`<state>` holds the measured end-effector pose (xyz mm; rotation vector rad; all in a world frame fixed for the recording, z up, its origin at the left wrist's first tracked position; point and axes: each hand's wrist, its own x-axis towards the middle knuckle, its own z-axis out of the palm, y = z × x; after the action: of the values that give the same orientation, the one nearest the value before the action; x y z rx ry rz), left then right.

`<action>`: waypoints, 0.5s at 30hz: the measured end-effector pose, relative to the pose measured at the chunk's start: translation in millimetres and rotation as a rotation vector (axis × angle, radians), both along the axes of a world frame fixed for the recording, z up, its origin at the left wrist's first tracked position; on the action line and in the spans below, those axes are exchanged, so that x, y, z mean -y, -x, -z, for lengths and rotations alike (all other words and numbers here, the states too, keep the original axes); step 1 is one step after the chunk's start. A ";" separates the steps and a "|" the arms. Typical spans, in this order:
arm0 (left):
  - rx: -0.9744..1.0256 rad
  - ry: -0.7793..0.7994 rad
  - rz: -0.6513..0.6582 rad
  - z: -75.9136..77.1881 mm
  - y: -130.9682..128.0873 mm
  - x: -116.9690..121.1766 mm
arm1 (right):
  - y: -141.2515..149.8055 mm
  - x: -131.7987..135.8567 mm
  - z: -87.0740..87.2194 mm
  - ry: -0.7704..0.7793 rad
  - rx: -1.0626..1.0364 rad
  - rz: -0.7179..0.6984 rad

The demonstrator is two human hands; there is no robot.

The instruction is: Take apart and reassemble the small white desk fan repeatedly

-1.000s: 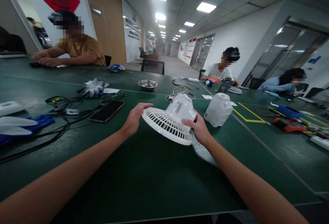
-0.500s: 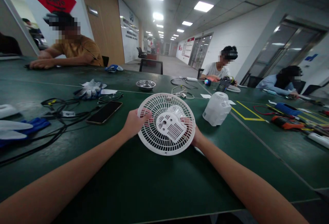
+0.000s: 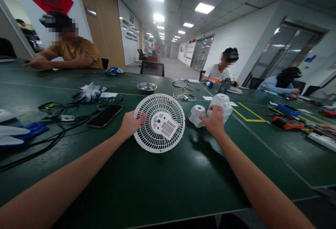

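My left hand grips the left rim of a white round fan grille, thumb over the front. The grille is tilted up, its slotted central motor mount facing me. To its right, my right hand has thumb and fingers apart. Its thumb tip is at the right edge of a small white vented cover; whether it touches I cannot tell. Behind the fingers stands a larger translucent plastic housing, partly hidden by that hand.
A black phone, dark cables and gloves lie left. A metal bowl and white cable are beyond the grille. Tools, including an orange-and-black one, lie right. Several people sit around the table.
My right hand has left the grille's right side and moved right towards the housing. The small white cover now shows beside it. My left hand still holds the grille, now slightly further left.
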<state>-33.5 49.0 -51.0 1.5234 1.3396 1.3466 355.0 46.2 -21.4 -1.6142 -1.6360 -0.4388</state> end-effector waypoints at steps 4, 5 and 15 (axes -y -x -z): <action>-0.024 0.008 -0.052 2.7 6.0 -5.0 | -31.6 -2.5 -13.3 -0.304 -0.122 0.198; -0.024 0.018 -0.053 3.5 7.0 -6.1 | -40.2 -5.0 -10.6 -0.270 -0.204 0.249; -0.009 0.093 0.046 11.9 14.7 -17.2 | -66.6 -29.3 28.0 0.158 -0.678 0.372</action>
<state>-48.2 66.2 -62.9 1.4912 1.3455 1.2332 421.6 75.5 -49.3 -1.9163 -0.8826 0.0703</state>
